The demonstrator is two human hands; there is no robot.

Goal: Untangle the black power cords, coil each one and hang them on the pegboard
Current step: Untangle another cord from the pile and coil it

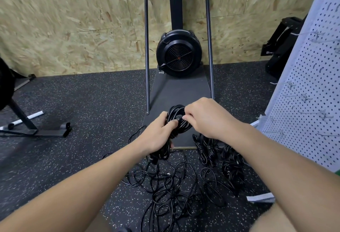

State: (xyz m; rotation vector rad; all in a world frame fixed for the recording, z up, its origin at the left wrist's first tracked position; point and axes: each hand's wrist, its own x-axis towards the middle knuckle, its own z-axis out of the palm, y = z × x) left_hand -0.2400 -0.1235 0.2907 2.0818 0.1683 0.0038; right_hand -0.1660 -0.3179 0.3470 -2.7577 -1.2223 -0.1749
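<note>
Black power cords: one coiled cord (177, 119) sits at the centre of the frame, held up between both hands over the near end of a dark platform (179, 88). The left hand (158, 133) grips the coil from the left side, its fingers curled round the bundled loops; the lower part of the bundle hangs below this hand, and the fingertips are hidden behind the strands. The right hand (205, 117) closes on the coil from the right, its fingertips pinching at the middle of the loops; what exactly it pinches, a strand or a plug, cannot be made out against the black mass. Lower centre, a loose tangle of cords (169, 187) sprawls on the speckled floor (92, 103), individual cords impossible to separate by eye. Right of centre, partly covered by the right forearm, lie bundled cords (207, 151) and a further dark heap (232, 173); their count is unclear. The white pegboard (309, 92) stands along the right edge of the frame, cut off at top and right, with thin wire hooks (301, 97) blurred and hard to trace. Upper centre, a black fan-wheel machine (178, 55) with a grey tube frame stands against a chipboard wall (73, 20), its top cropped. At the left edge a black stand (24, 119) is only partly visible.
</note>
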